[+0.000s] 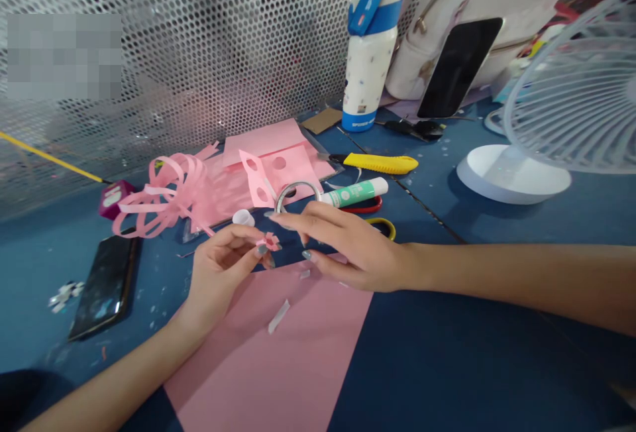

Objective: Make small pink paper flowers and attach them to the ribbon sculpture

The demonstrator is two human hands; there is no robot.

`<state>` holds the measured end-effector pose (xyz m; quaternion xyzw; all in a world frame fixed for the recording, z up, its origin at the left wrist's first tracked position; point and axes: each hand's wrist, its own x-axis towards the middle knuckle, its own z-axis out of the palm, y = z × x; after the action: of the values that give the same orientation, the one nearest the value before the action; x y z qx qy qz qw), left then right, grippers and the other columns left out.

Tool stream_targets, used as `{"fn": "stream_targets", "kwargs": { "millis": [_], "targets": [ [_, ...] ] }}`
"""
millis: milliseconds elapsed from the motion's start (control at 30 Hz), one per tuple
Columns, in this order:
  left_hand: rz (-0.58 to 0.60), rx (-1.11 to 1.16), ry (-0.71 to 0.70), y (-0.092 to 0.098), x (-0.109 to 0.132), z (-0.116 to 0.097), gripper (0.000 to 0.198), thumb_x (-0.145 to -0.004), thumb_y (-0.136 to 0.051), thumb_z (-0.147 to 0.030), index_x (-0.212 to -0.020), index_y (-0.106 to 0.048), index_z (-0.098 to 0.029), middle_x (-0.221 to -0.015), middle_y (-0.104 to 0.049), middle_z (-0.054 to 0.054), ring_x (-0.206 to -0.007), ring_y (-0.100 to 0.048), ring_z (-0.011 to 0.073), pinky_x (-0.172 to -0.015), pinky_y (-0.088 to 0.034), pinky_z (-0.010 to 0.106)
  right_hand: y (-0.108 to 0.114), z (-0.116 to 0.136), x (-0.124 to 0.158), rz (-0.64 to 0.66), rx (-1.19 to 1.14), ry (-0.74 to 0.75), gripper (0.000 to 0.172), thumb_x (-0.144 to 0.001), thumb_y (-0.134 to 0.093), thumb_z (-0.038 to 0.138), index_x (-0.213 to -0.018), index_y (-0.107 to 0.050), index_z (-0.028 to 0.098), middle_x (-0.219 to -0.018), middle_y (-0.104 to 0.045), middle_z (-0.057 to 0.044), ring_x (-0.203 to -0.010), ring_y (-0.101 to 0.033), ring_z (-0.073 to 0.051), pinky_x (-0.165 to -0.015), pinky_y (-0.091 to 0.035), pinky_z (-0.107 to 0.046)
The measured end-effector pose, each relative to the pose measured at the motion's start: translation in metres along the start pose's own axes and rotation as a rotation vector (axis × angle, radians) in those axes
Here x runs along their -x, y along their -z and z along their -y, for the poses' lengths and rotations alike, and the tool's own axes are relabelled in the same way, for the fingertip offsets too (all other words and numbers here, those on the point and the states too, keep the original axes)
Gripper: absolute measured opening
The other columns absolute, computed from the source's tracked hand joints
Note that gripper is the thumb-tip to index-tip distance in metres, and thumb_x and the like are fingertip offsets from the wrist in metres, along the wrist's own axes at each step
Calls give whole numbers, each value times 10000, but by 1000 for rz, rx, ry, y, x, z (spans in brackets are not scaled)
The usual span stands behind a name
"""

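Between the thumb and fingers of my left hand (213,279) is a small pink paper flower (271,241). My right hand (355,246) is just to its right, fingers stretched and apart, holding nothing. Its index finger reaches across the near edge of a tape roll (309,185); whether it touches the roll I cannot tell. An uncapped glue stick (355,192) lies behind that hand, and a white cap (243,218) stands by the left one. Beneath both hands a pink paper sheet (293,366) bears small white strips (279,316).
Curled pink paper strips (166,193) and cut pink paper (283,167) lie behind. A yellow utility knife (380,163) and scissors handles (385,225) are at right. A bottle (370,67), fan (517,177), propped phone (460,67) and flat phone (106,283) surround the work area.
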<state>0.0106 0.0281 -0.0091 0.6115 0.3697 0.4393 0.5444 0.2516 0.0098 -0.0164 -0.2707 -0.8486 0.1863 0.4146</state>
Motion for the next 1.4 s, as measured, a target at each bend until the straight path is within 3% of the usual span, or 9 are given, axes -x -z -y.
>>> {"fn": "stream_targets", "kwargs": {
  "millis": [133, 300, 433, 633, 767, 933, 1033, 1167, 1400],
  "targets": [
    [65, -73, -26, 5, -2, -1, 56, -874, -774, -165, -913, -763, -203, -849, -790, 23, -703, -730, 110, -687, -621, 191, 1, -2, -3, -71, 6, -61, 528, -971, -446, 83, -1481, -436, 220, -1083, -614, -64, -1036, -592, -198, -964, -519, -387],
    [235, -269, -153, 16, -9, -6, 115, -864, -741, -99, -917, -754, -201, -867, -781, 24, -816, -756, 141, -801, -624, 225, -5, -11, -2, 8, 406, -99, 420, -913, -513, 51, -1321, -550, 139, -1262, -656, -135, -1202, -555, -295, -1020, -476, -481],
    [304, -508, -229, 20, -15, -8, 100, -890, -721, -115, -908, -754, -207, -889, -781, 27, -843, -746, 150, -791, -598, 229, -10, -20, 0, 50, 630, -28, 248, -975, -492, 70, -1181, -617, 129, -1145, -698, -117, -1128, -585, -277, -974, -471, -422],
    [361, -719, -336, 19, -19, -7, 113, -942, -678, -146, -908, -759, -217, -956, -755, 35, -916, -716, 158, -861, -571, 267, -10, -25, 1, 40, 742, 41, 210, -1014, -482, 87, -1134, -647, 135, -1103, -703, -97, -1074, -575, -258, -959, -432, -385],
    [283, -861, -448, 18, -17, -5, 149, -954, -644, -129, -988, -760, -215, -1024, -748, 49, -990, -710, 175, -917, -561, 300, -8, -27, 1, 68, 711, 19, 210, -1031, -476, 113, -1101, -670, 154, -1085, -695, -89, -1037, -572, -251, -968, -418, -394],
    [136, -894, -473, 15, -11, -8, 217, -984, -549, -127, -1065, -735, -203, -1060, -754, 71, -1028, -711, 197, -917, -581, 332, -5, -28, -1, 53, 568, -69, 259, -1069, -454, 195, -1184, -685, 190, -1112, -680, -89, -1040, -575, -241, -944, -413, -403],
    [82, -901, -497, 10, -4, -11, 297, -1001, -520, -152, -1220, -706, -222, -1247, -735, 91, -1203, -670, 235, -1051, -538, 409, -2, -27, -3, 40, 467, -100, 272, -1073, -461, 223, -1232, -681, 204, -1137, -677, -89, -1051, -585, -236, -949, -409, -407],
    [228, -955, -518, 1, 5, -10, 490, -1001, -527, -164, -1475, -555, -283, -1523, -595, 95, -1411, -547, 282, -1166, -448, 513, -1, -27, -4, 19, 365, -112, 243, -1078, -476, 268, -1202, -676, 207, -1150, -703, -79, -1054, -606, -220, -945, -400, -389],
    [364, -1019, -607, 1, 10, -4, 623, -978, -550, -132, -1568, -435, -291, -1568, -546, 118, -1456, -501, 303, -1186, -420, 554, -1, -28, -5, -30, 255, -131, 175, -1052, -547, 251, -1165, -667, 194, -1062, -765, -56, -983, -615, -211, -916, -392, -365]
  ]
}}
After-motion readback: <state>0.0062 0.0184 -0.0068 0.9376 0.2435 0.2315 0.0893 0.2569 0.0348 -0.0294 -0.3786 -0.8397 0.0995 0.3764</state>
